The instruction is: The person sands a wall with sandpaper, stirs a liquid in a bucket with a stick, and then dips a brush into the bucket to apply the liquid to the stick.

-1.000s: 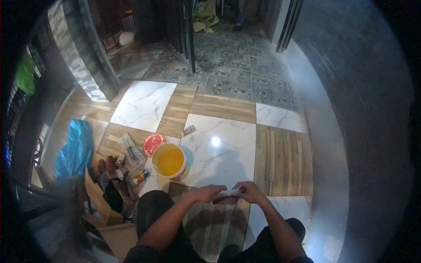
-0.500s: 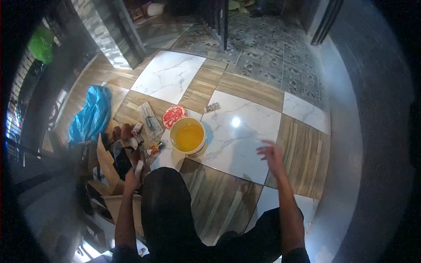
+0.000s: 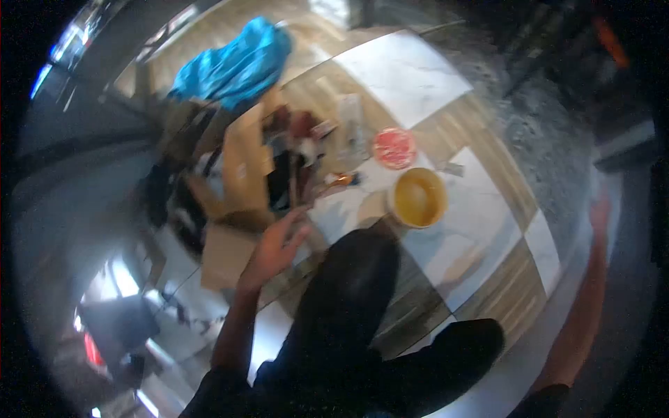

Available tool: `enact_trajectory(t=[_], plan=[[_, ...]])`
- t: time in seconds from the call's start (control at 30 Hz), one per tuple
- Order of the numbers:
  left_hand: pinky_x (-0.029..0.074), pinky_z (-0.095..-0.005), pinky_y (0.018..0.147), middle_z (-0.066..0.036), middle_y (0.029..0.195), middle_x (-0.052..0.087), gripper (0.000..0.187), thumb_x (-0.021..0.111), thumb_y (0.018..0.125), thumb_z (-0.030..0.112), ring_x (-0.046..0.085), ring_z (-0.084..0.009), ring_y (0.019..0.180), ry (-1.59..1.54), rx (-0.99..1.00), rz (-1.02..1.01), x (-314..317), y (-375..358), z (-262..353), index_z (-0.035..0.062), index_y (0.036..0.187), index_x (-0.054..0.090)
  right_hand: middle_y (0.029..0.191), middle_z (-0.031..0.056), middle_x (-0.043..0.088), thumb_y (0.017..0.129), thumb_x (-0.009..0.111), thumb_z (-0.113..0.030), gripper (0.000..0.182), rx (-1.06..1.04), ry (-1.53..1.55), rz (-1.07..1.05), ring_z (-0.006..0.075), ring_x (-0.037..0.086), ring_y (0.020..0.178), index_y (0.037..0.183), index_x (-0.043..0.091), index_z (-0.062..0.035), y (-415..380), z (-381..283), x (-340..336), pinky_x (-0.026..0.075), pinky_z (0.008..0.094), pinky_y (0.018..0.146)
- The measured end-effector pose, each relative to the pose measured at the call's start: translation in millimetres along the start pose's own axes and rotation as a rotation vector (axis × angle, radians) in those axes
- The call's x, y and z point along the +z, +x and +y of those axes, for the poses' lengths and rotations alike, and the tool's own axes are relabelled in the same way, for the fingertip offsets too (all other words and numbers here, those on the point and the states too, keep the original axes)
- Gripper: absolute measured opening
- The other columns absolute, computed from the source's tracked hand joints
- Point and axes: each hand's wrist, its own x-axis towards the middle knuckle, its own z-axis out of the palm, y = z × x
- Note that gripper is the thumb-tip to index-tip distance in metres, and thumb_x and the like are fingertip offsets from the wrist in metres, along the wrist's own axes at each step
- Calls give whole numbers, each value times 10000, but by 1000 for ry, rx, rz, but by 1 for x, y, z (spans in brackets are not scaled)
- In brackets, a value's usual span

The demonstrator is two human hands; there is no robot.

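Note:
My left hand [image 3: 273, 249] is beside the open cardboard box [image 3: 245, 157], its fingers apart and nothing seen in them. Out at the right, my right hand [image 3: 601, 212] is raised near the pale wall edge; its fingers are smeared by motion. Between my hands, a bucket [image 3: 418, 198] of yellowish liquid stands on the tiles in front of my knee. A red and white round lid [image 3: 394, 148] lies behind it. Left of the lid is a long flat trowel-like tool [image 3: 351, 129], blurred.
A blue plastic sheet [image 3: 240, 64] is bunched on the floor beyond the box. Brownish items [image 3: 301, 125] and a small orange and dark object [image 3: 341, 179] lie by the box. A small greyish piece [image 3: 453, 168] is near the bucket. A dark wall runs along the right.
The view has swung left and tilted. My left hand has opened, and the whitish item it held is no longer seen in it. My right hand has moved outward to the right, away from the bucket.

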Motion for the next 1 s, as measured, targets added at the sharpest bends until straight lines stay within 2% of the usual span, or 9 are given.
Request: enact_trajectory(t=[0.03, 0.13, 0.23, 0.6, 0.67, 0.7, 0.77, 0.87, 1.0], plan=[[456, -373, 949, -155, 1245, 579, 475, 508, 968, 307, 568, -248, 1120, -72, -32, -10, -8, -3, 16, 62, 1368, 432, 1397, 202, 440, 813, 580, -66, 655, 158, -164, -194, 364, 446, 1253, 1426, 349, -43, 12, 4, -1, 324, 452, 1073], [487, -338, 873, -134, 1233, 580, 510, 501, 974, 289, 596, -198, 1006, -232, -131, -59, -21, -1, 34, 72, 1413, 361, 1336, 237, 477, 761, 539, 27, 671, 102, -441, -198, 393, 458, 1221, 1407, 381, -64, 35, 34, 29, 342, 471, 1060], [520, -301, 720, -171, 1243, 571, 510, 491, 980, 241, 620, -168, 883, -288, -109, -28, -14, 12, 39, 79, 1431, 320, 1468, 158, 351, 853, 586, -149, 619, 148, -854, -369, 344, 325, 1351, 1419, 353, -54, 79, -66, -27, 274, 470, 1106], [487, -231, 630, -180, 1201, 590, 689, 591, 866, 315, 568, -99, 704, -364, -88, 326, 38, 2, 120, 45, 1437, 315, 1574, 145, 90, 938, 453, -288, 450, -99, -1269, -473, 414, 64, 1432, 1372, 486, -173, 171, -76, -29, 55, 628, 1122], [481, -232, 623, -183, 1206, 587, 675, 565, 879, 293, 580, -117, 719, -331, -65, 337, 42, -10, 125, 39, 1445, 297, 1368, 150, 503, 899, 489, -277, 348, -398, -1200, -291, 366, 348, 1340, 1177, 652, -144, 168, 36, 30, 54, 641, 1121], [481, -232, 623, -183, 1206, 587, 675, 565, 879, 293, 580, -117, 719, -330, -85, 397, 45, -16, 126, 39, 1445, 297, 1181, 128, 637, 910, 507, -314, 314, -222, -1164, -720, 313, 519, 1190, 1103, 685, -142, 176, 29, 35, 101, 610, 1130], [488, -251, 644, -192, 1258, 550, 618, 521, 911, 234, 599, -168, 863, -364, -139, 378, 45, -31, 132, 26, 1444, 287, 1063, 151, 672, 894, 540, -485, 405, 2, -854, -718, 260, 602, 1065, 996, 721, -138, 177, -5, 38, 234, 499, 1127], [496, -275, 682, -192, 1315, 504, 596, 512, 926, 191, 577, -211, 1050, -390, -165, 369, 47, -51, 138, 11, 1442, 275, 1131, 157, 655, 851, 579, -516, 464, -316, -468, -400, 193, 575, 1128, 1095, 690, -137, 168, 55, 91, 201, 489, 1141], [485, -296, 740, -179, 1350, 467, 618, 546, 923, 176, 518, -226, 1181, -323, -114, 353, 44, -64, 151, 15, 1448, 264, 1051, 244, 601, 946, 492, -203, 333, -353, -326, -763, 398, 568, 994, 1233, 542, -43, 156, -14, 79, 461, 467, 824]])
